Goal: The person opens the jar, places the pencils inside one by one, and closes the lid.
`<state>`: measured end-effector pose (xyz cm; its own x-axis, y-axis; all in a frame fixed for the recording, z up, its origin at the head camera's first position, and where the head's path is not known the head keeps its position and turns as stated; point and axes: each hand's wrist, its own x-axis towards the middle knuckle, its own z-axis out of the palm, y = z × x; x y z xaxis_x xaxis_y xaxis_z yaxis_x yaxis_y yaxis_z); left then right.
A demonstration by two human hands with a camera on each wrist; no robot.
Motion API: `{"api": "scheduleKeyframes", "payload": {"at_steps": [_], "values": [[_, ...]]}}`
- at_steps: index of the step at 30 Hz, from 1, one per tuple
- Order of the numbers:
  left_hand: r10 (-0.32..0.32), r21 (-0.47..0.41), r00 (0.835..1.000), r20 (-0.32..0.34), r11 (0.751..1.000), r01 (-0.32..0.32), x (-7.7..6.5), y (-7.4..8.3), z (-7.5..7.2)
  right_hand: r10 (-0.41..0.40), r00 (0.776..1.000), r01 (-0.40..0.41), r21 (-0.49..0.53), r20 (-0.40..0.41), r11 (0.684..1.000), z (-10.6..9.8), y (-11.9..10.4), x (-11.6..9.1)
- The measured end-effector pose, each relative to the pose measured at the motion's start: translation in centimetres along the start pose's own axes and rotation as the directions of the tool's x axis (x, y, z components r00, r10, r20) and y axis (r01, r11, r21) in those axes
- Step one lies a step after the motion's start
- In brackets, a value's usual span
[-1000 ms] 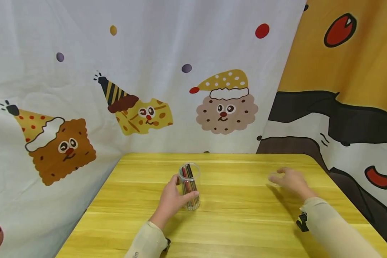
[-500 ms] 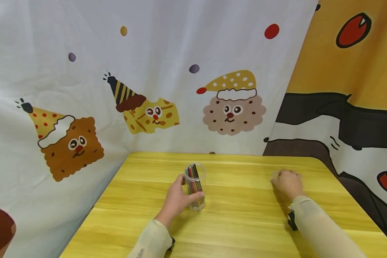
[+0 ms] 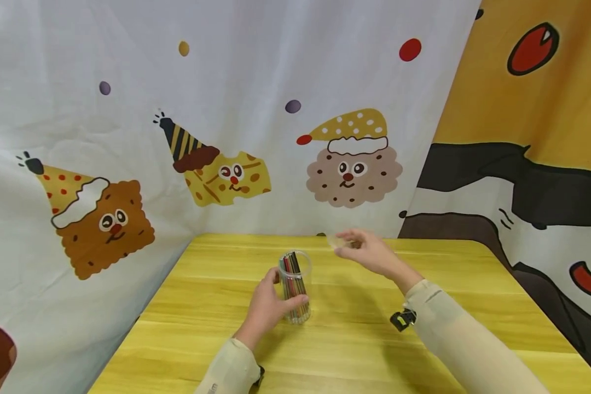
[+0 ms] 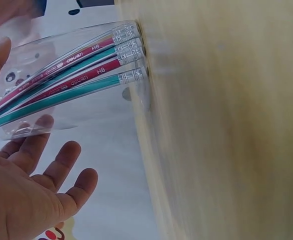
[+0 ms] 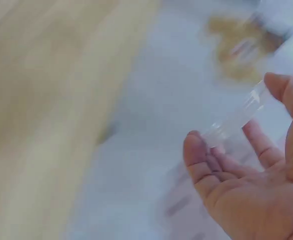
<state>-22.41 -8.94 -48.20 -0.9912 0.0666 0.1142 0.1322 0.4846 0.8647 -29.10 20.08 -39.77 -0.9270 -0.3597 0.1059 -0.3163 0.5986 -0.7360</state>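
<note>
A clear plastic jar (image 3: 303, 276) without a lid on it stands on the table, holding several pencils (image 4: 81, 77). In the left wrist view the pencils are red and green, with metal ends at the jar's bottom. My left hand (image 3: 268, 306) grips the jar from its left side, thumb across the front and fingers behind. Up and to the right of the jar, above the table's far edge in the head view, my right hand (image 3: 369, 253) pinches a clear round plastic lid (image 5: 239, 117) by its rim between thumb and fingers.
The yellow wood-grain table (image 3: 345, 350) ends at a white curtain (image 3: 246, 65) printed with cartoon snacks. A yellow, black and white cloth (image 3: 532, 109) hangs at the right. Dark straps with small devices sit at both wrists.
My right hand has picked the lid up from the right side of the table and carried it left toward the jar. The left hand keeps its hold on the jar.
</note>
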Motion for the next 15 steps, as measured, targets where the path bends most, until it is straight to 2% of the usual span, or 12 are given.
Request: {"api": "scheduleKeyframes", "payload": {"at_steps": [1,3,6,8,10,15], "values": [[0.000,-0.002,1.000,-0.001,1.000,0.000,0.0,0.0,0.0,-0.066,0.997,0.066,0.004,0.026,0.998,0.5,-2.3,0.3],[0.002,-0.004,1.000,0.000,1.000,-0.002,0.1,-0.1,-0.1,-0.205,0.976,0.207,-0.027,0.070,0.978,1.7,-5.8,0.7],[0.009,-0.017,1.000,0.019,1.000,-0.009,0.0,-0.2,-0.1,-0.328,0.935,0.346,-0.146,0.134,0.927,3.2,-8.8,0.8],[0.014,-0.023,0.999,0.035,1.000,-0.013,0.0,-0.3,-0.1,-0.356,0.919,0.387,-0.219,0.170,0.896,4.1,-9.4,0.8],[0.016,-0.031,0.999,0.046,0.999,-0.014,0.0,-0.3,0.0,-0.355,0.914,0.398,-0.265,0.194,0.878,4.7,-9.4,0.8],[0.018,-0.033,0.999,0.034,0.999,-0.017,0.1,-0.5,-0.2,-0.386,0.897,0.437,-0.298,0.217,0.848,5.4,-9.2,0.9]]}}
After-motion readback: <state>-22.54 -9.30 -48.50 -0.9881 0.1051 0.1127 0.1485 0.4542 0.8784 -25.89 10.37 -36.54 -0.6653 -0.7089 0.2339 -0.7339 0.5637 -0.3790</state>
